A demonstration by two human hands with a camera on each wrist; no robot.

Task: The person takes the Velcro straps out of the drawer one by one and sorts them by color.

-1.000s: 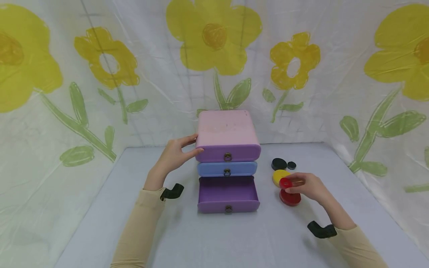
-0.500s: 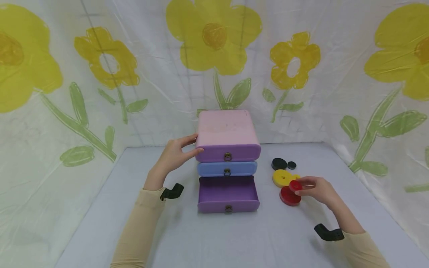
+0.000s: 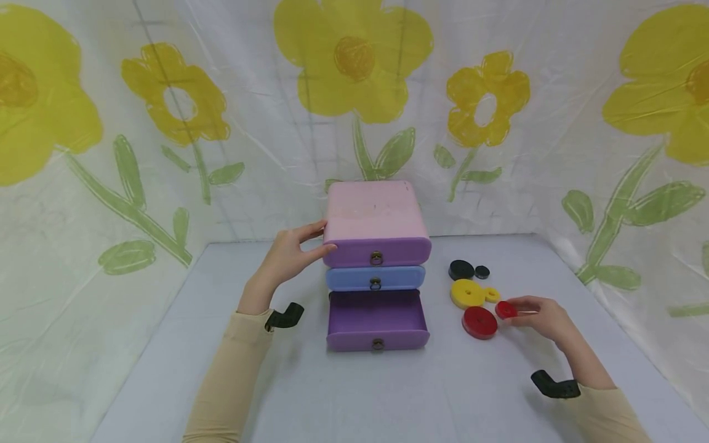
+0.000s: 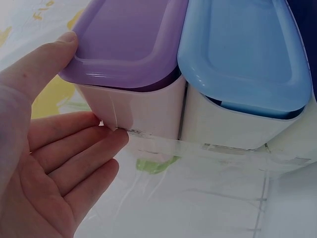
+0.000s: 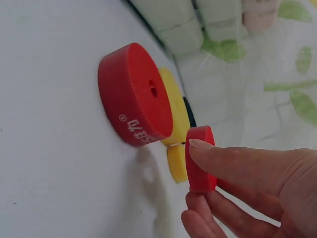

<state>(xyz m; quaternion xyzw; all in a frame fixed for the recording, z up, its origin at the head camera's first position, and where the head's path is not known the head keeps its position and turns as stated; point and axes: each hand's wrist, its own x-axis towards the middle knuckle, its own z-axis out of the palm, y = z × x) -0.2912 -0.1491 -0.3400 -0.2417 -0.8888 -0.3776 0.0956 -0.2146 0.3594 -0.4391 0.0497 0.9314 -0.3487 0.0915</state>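
Observation:
My left hand [image 3: 290, 252] rests against the left front corner of a pink drawer cabinet [image 3: 371, 209]. In the left wrist view its thumb touches the edge of the purple top drawer [image 4: 129, 39], while straight fingers lie against the pink side wall. My right hand [image 3: 534, 317] pinches a small red tape roll [image 5: 202, 158] between thumb and fingers. It holds this roll beside a larger red roll [image 3: 479, 323]. Behind them lie a large yellow roll [image 3: 467, 293] and a small yellow one [image 3: 492, 295], side by side.
The cabinet's bottom drawer [image 3: 378, 341] is pulled out, with its bare floor showing. Its blue middle drawer [image 3: 375, 279] is pushed in. A large black roll [image 3: 461, 270] and a small black roll [image 3: 482, 272] lie behind the yellow ones. A flower-printed sheet [image 3: 260, 154] hangs at the back.
My right hand has carried the small red roll to the right, from above the large red roll to its right side. Both yellow rolls now show fully. The left hand stays put.

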